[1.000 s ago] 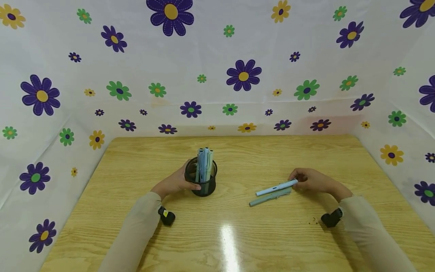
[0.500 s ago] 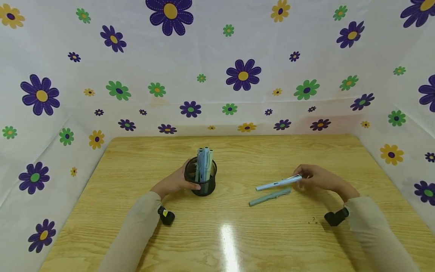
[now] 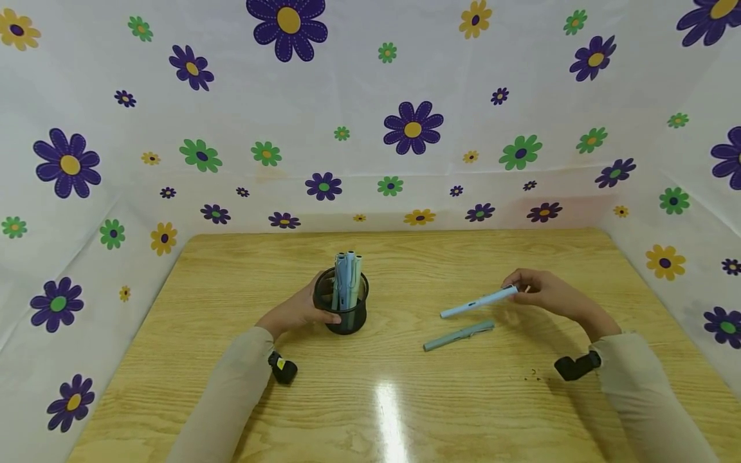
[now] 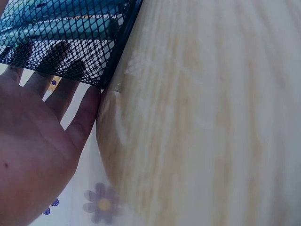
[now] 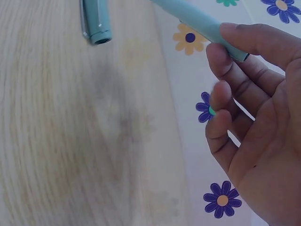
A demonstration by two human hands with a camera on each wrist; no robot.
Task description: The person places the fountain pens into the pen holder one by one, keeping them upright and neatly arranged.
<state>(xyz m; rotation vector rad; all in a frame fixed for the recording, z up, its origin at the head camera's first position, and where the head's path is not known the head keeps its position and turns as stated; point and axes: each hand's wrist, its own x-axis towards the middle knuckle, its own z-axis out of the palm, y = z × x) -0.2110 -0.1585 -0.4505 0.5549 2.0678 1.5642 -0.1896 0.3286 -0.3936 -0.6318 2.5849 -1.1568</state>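
Note:
My left hand (image 3: 296,312) grips a black mesh pen cup (image 3: 346,321) from its left side, thumb at the front. Several blue and green pens (image 3: 347,280) stand upright in the cup. In the left wrist view, fingers lie behind the mesh (image 4: 70,52). My right hand (image 3: 547,292) pinches one end of a light blue pen (image 3: 479,302), held slanting above the table; the right wrist view shows thumb and forefinger on that pen (image 5: 202,21). Below it, a grey-green pen (image 3: 459,336) lies on the table, untouched.
The wooden table (image 3: 324,411) bears a few small dark specks (image 3: 534,375) near my right wrist. A white flowered cloth (image 3: 359,154) stands behind the table and along both sides. Each wrist carries a small black camera.
The light blue pen has risen from beside the grey-green pen, as my right hand moved up and slightly right. My left hand and the cup have stayed in place.

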